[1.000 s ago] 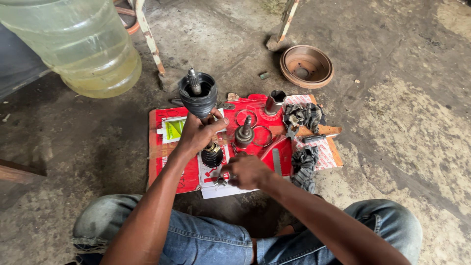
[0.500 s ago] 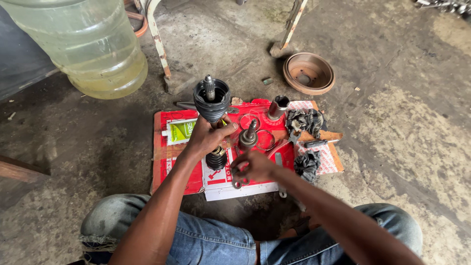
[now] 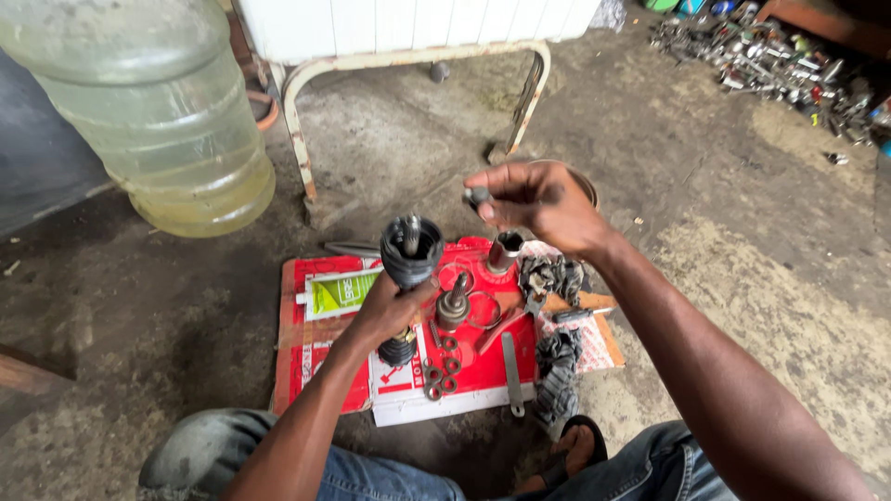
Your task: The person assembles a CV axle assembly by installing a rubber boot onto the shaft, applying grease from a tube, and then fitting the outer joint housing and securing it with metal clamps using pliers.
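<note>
The small dark metal part point(image 3: 477, 195) is pinched in the fingertips of the right hand point(image 3: 543, 206), raised above the red cardboard point(image 3: 483, 366) on the floor. The left hand point(image 3: 388, 311) has a closed grip around the upright axle shaft with rubber boot point(image 3: 409, 252). To work well, the shaft should probably be kept vertical and steady while the part is examined. Loose rings point(image 3: 442, 376) lie near.
</note>
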